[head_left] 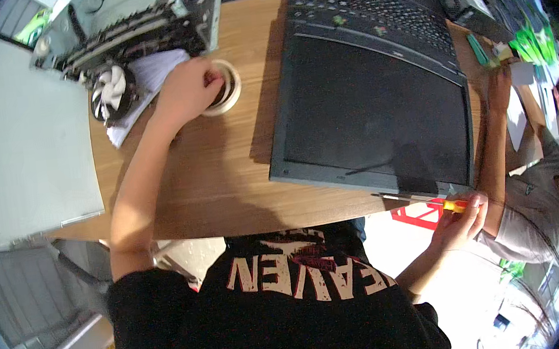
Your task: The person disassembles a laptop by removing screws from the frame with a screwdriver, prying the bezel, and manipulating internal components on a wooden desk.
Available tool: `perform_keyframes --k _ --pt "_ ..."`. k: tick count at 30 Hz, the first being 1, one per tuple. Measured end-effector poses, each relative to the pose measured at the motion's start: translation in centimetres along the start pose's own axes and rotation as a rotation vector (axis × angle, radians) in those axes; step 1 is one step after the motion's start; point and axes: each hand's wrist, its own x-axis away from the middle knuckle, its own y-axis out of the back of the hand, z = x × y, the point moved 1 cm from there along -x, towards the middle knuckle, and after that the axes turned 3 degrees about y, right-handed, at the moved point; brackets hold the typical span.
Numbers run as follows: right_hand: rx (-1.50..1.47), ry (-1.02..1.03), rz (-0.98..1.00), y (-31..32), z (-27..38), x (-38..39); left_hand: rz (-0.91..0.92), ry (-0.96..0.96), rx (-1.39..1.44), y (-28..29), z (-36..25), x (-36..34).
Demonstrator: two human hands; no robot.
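My left hand [189,92] is over a roll of pale tape [237,95] lying flat on the table. Its bent fingertips come together inside the ring, and whatever they may pinch is hidden. My right hand [461,221] grips a screwdriver [453,206] by its yellow and red handle. The thin shaft points left along the near edge of a laptop [372,109]. That black laptop lies opened out flat, its dark screen towards me and its keyboard [371,12] on the far side. The screwdriver's tip is close to the screen's lower edge; whether they touch I cannot tell.
A fan with pale blades [111,92] stands by white paper [154,75] at the left. Behind it is an opened machine housing [132,33]. Another person's arm [495,129] rests at the right edge, near a black device [463,2] and green items [534,45].
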Motion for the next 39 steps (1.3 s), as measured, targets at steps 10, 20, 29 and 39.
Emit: perform_keyframes --k 10,20,29,39 --pt "-0.407 -0.088 0.174 -0.6 -1.7 -0.7 0.093 0.216 0.953 4.5 -2.2 1.8" --pt "-0.794 -0.204 0.143 -2.9 0.7 -2.6 0.915 -0.015 1.766 -1.1 -19.5 -0.4" --pt "-0.678 0.052 -0.001 0.5 3.6 -3.5 1.147 -0.151 1.736 -2.8 -28.2 0.0" --pt "-0.594 0.148 -0.007 2.3 2.6 -2.9 1.051 -0.094 1.661 -4.2 -29.1 0.7"
